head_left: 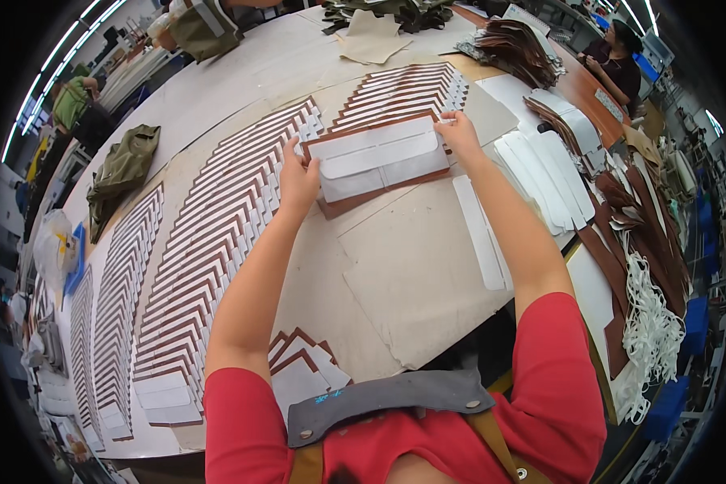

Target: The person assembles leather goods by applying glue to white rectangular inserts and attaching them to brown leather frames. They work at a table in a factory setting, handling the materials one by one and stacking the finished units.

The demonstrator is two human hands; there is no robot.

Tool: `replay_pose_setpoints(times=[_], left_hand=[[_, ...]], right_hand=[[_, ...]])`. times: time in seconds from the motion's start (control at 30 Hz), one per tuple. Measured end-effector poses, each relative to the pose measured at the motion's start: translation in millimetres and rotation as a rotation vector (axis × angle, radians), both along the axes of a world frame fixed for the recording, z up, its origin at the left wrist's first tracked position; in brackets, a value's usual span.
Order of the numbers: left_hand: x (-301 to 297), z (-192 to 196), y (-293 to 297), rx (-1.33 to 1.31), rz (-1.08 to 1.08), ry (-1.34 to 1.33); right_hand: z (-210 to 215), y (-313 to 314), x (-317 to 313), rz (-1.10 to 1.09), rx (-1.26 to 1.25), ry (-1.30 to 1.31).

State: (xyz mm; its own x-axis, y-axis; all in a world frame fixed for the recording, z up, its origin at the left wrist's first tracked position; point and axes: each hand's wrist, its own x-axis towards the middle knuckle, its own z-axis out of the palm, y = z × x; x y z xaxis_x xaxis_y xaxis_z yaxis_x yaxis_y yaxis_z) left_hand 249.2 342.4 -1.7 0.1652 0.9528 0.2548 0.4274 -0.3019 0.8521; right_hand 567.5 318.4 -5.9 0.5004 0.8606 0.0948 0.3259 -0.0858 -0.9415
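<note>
A flat brown panel with white backing pieces (383,153) is held level above the work table (411,282). My left hand (300,179) pinches its left end between thumb and fingers. At the upper right corner, my right hand (461,139) grips the same panel with closed fingertips. Just beyond it, a fanned row of overlapping brown-edged white panels (403,93) runs away from me. A longer row of similar panels (218,218) stretches along the left side of my left forearm.
More panel rows (125,306) lie farther left. Loose panels (302,367) sit near my apron. Right of my arm are white pieces (544,173), brown strips (641,218) and tangled white cord (653,331). An olive cloth item (125,169) lies far left. Other people work around the room.
</note>
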Motion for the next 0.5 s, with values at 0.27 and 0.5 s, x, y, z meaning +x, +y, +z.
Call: replay_pose_setpoints(times=[0.27,0.5], left_hand=[[22.5,-19.5,30.6,0.046,0.070,0.215],[23.3,-13.1,28.7,0.011,0.059,0.266]], right_hand=[[-35.5,36.0,14.5,-0.139,-0.076,-0.261],[-30.1,34.3,14.2,-0.114,-0.127,-0.356]])
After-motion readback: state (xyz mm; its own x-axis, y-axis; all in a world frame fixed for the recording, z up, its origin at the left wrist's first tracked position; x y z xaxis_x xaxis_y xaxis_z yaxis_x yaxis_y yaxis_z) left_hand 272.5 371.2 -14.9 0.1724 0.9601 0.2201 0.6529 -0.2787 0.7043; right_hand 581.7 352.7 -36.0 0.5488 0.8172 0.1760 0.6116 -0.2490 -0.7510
